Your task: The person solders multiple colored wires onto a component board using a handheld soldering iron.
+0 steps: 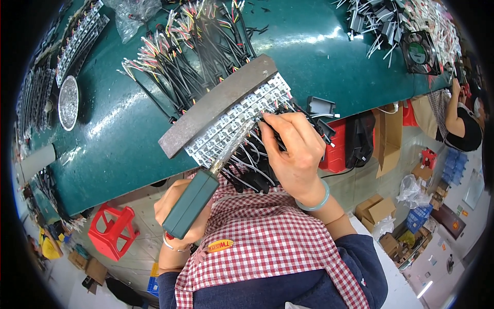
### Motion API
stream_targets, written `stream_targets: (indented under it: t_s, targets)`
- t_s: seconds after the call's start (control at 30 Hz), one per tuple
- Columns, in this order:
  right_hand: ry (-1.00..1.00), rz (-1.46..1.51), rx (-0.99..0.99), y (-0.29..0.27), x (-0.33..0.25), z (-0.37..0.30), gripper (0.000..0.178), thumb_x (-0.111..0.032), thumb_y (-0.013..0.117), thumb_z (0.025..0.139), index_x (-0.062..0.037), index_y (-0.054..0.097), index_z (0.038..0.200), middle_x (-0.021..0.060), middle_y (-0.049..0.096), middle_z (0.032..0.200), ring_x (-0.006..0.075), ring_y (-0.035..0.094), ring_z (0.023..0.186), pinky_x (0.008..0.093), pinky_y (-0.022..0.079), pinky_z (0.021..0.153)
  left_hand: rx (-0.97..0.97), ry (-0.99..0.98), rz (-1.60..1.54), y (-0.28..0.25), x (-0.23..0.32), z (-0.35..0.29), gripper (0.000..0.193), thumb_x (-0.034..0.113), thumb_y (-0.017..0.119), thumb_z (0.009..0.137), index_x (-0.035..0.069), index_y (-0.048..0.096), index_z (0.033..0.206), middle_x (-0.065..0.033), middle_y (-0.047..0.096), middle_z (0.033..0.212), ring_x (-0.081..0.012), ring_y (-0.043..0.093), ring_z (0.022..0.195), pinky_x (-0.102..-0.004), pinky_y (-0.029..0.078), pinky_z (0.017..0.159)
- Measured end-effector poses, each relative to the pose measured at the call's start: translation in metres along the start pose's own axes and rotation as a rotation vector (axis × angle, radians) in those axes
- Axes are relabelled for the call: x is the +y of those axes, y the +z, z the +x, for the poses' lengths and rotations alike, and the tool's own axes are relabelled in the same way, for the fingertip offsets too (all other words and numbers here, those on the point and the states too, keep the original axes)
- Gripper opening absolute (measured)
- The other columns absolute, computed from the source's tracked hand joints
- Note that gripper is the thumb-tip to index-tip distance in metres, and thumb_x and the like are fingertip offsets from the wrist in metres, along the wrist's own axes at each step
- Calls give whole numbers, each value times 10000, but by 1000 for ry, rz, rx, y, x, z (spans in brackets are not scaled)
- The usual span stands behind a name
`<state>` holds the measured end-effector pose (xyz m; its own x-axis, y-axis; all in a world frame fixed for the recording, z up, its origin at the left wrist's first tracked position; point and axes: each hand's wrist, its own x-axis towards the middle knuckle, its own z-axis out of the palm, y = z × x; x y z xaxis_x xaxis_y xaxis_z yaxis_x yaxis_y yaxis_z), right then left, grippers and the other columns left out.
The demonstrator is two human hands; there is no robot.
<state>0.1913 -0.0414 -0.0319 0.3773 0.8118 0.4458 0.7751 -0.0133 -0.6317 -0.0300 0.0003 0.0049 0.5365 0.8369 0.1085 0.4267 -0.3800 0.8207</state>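
Note:
My left hand (pixel 177 203) is closed around the dark green boxy handle of a soldering iron (pixel 191 205). Its metal shaft slants up and right over a panel of small white circuit boards (pixel 226 121). At the panel's right part, my right hand (pixel 293 147) has thumb and fingers pinched together; a thin wire seems to be between them, mostly hidden by the fingertips. A heavy grey metal bar (pixel 218 105) lies along the panel's far edge. Black cables (pixel 254 172) with white and coloured wires hang from its near edge, over the apron.
Bundled black cables (pixel 180 77) with stripped ends lie beyond the bar on the green table (pixel 118 129). A round dish (pixel 68 103) stands left. Black housings (pixel 378 23) and a small fan (pixel 419 51) sit far right. A red stool (pixel 113 232) stands below; another person (pixel 460 123) sits at right.

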Motion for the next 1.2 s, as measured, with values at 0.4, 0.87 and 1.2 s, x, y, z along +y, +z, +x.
stream_targets:
  t_s: [0.4,0.87,1.2]
  targets:
    - [-3,-6,4,1,1,0,267,56,756,719,13,667,966,92,591,815,234,615,679,326,495,566,71,-18,-18,1,-5,-10,239,-34,726,577,-50,691,813,-155,667,805,-288,682,690,-329,546,593]
    - [21,25,16,1,2,0,231,52,756,718,6,677,929,88,612,805,232,620,663,323,493,559,78,-34,-30,1,-8,-12,228,-21,727,636,-58,689,858,-161,669,819,-294,684,699,-332,548,622]
    - [55,26,-14,-5,2,3,225,67,765,736,-17,711,938,90,650,839,191,634,669,288,496,567,991,-9,-297,-106,-40,-31,132,14,580,864,-96,638,908,-132,580,841,-180,472,660,-317,448,742]
